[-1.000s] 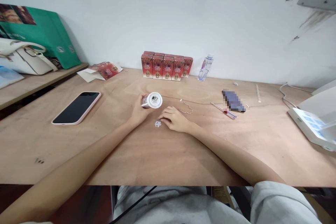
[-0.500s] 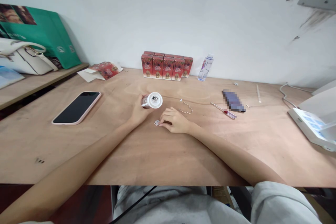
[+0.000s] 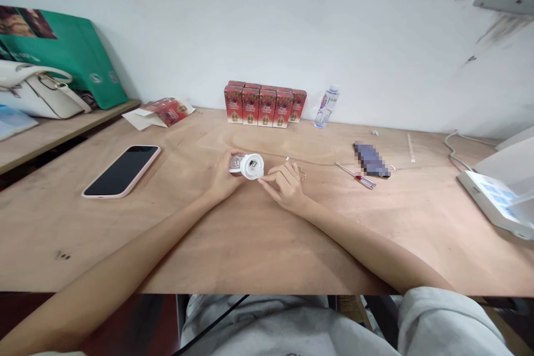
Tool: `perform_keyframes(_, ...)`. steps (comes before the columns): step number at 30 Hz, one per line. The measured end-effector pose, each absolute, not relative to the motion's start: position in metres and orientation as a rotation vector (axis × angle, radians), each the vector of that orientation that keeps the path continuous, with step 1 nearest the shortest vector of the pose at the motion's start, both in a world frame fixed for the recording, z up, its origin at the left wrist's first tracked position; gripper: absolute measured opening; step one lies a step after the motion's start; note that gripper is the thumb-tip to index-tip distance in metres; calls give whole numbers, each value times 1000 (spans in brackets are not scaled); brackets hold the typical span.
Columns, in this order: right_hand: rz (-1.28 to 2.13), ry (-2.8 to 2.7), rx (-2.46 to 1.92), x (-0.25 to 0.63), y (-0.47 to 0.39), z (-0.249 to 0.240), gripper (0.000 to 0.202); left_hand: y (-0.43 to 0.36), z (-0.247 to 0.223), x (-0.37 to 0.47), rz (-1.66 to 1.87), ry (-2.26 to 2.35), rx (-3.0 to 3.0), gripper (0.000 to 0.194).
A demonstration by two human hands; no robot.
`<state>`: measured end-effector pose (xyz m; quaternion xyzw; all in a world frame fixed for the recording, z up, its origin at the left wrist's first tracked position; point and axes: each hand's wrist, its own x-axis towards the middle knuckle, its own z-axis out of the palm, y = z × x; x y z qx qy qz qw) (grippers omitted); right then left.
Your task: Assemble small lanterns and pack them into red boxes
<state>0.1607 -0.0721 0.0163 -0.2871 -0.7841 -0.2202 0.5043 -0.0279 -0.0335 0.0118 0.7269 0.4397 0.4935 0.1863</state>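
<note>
A small clear object with a round white base (image 3: 253, 167) is in my left hand (image 3: 225, 179), its fingers wrapped round the clear part. The open underside of the base faces up and shows small dark and metallic parts inside. My right hand (image 3: 287, 184) is at the base's right edge, thumb and forefinger pinched together there. What lies between those fingertips is too small to make out. A thin bent wire (image 3: 303, 173) lies on the table, partly hidden behind my right hand.
Red boxes (image 3: 258, 107) and a clear bottle (image 3: 326, 107) stand by the wall. A pink-edged phone (image 3: 122, 171) lies left; a screwdriver (image 3: 365, 181) and a blurred dark item (image 3: 371, 159) lie right. Farther right is a white device (image 3: 496, 203).
My right hand has risen from the table to the white base, and the small white piece beside its fingertips no longer shows on the table. My left hand has tilted the base and moved slightly right.
</note>
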Motion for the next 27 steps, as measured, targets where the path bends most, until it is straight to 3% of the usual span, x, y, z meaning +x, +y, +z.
perform_keyframes(12, -512, -1935, -674, 159, -71, 18, 14, -42, 18, -28, 1311, 1219, 2462, 44)
perform_keyframes(27, -511, -1937, -665, 158, -73, 19, 11, -44, 19, -27, 1263, 1254, 2499, 44)
